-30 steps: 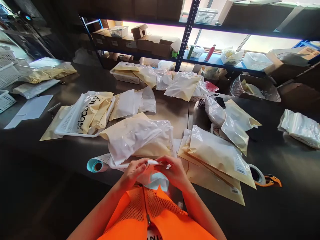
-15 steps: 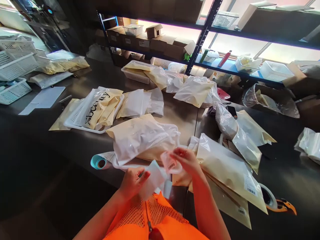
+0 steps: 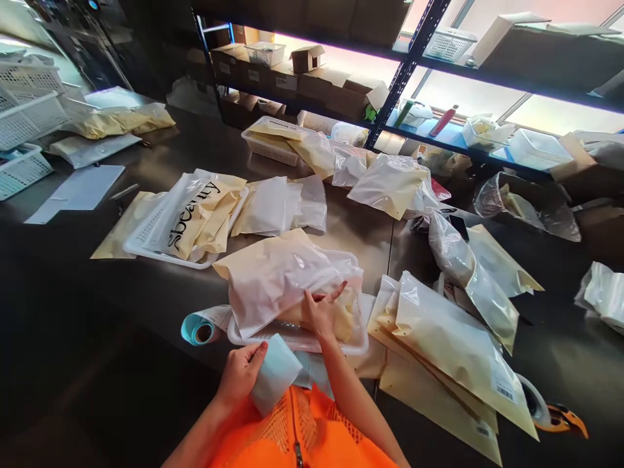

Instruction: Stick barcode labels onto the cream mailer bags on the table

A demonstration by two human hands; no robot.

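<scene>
My left hand point(image 3: 244, 372) pinches a pale blue strip of label backing point(image 3: 279, 369) in front of the orange mesh vest. Its fingers are closed, thumb on top. My right hand point(image 3: 322, 313) reaches over a white plastic tray point(image 3: 358, 348) and touches a frosted plastic bag point(image 3: 273, 279) lying on it. The right thumb and index finger are spread apart; the other fingers are partly hidden. No label is visible in that hand. Left of the tray lies a roll of labels point(image 3: 202, 330), its blue backing side showing.
A stack of frosted bags point(image 3: 443, 325) with barcode labels lies at right, beside a tape roll point(image 3: 533, 400) and an orange-handled tool point(image 3: 563, 419). Another tray of bags point(image 3: 195, 218) stands at left. Shelves with boxes and baskets point(image 3: 263, 53) run along the back.
My right hand has moved left and forward from a small label it held to the bag on the tray. The left hand still holds the backing strip, slightly lower and further left.
</scene>
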